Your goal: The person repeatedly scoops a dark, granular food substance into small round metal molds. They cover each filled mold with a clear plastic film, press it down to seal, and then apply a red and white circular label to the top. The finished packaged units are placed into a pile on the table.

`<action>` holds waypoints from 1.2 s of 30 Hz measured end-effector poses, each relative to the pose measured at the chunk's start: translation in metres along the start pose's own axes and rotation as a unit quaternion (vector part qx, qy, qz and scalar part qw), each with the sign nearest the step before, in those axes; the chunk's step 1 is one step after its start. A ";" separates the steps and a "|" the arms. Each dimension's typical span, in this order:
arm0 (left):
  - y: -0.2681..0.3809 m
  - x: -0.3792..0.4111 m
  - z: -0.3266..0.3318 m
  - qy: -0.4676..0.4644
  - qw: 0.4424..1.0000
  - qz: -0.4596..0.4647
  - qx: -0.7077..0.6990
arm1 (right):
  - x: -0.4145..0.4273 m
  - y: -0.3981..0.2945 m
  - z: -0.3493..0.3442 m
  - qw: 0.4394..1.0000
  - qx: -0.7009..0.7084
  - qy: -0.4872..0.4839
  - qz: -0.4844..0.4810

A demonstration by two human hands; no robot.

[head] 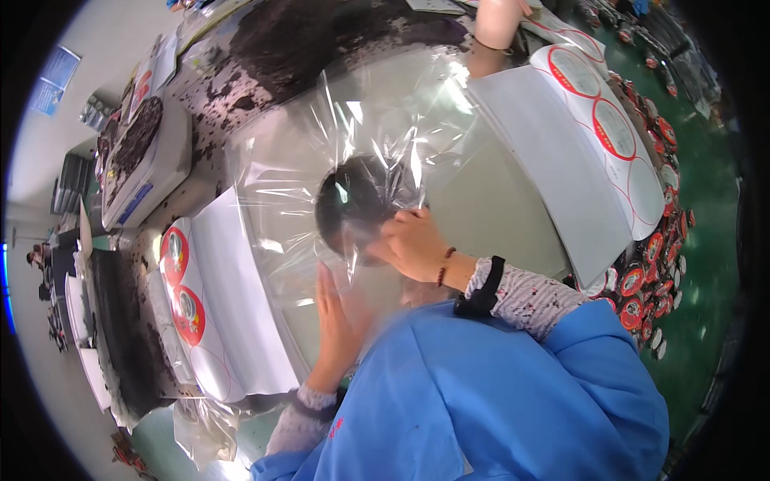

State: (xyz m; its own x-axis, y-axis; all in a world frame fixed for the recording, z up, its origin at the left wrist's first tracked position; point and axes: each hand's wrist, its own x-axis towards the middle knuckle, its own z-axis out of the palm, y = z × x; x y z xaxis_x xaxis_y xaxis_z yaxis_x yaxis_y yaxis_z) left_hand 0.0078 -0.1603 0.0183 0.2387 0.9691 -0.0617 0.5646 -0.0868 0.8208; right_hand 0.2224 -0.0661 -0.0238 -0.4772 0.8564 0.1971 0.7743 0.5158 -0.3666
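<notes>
A dark round cake [349, 210] sits on a pale work surface under a large sheet of clear plastic film [283, 186]. The film is creased and gathers in shiny folds toward the cake. My right hand [415, 243] has its fingers curled shut on the film at the cake's near right edge. Below the cake, my left hand [338, 318] is flat, its fingers stretched upward against the near part of the film. Motion blurs the left palm, and I see nothing gripped in it. Reflections partly hide the cake's top.
Printed round-label sheets [610, 129] lie on the right, another label sheet [189, 315] on the left. Dark loose flakes [289, 42] cover the far table. A plastic bin [150, 162] stands at left. Several red-labelled round packs [631, 282] are heaped beyond the right edge. A pinkish container [498, 24] stands far right.
</notes>
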 end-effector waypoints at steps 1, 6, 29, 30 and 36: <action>0.011 0.018 0.004 0.092 0.995 0.033 0.016 | 0.000 0.000 0.003 1.000 0.000 -0.004 -0.004; 0.018 0.116 0.031 0.227 0.916 0.165 0.287 | -0.004 0.005 -0.019 0.992 0.082 0.029 -0.086; 0.051 0.075 0.011 -0.094 0.879 0.389 0.260 | -0.018 0.015 -0.022 0.997 -0.067 0.036 0.005; 0.029 0.054 0.005 -0.133 0.914 0.318 0.213 | -0.019 0.014 -0.023 0.997 -0.076 0.031 0.005; -0.070 0.104 -0.040 -0.022 0.908 0.070 -0.411 | -0.018 0.010 -0.027 0.993 -0.114 0.006 0.004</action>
State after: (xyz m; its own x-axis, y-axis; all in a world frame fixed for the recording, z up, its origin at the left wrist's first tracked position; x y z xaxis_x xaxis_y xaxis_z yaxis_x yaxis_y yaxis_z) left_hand -0.0385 -0.0439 -0.0233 0.3039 0.9503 0.0682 -0.2513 0.0109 0.9679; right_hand 0.2500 -0.0758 -0.0069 -0.4666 0.8598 0.2072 0.8528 0.4995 -0.1523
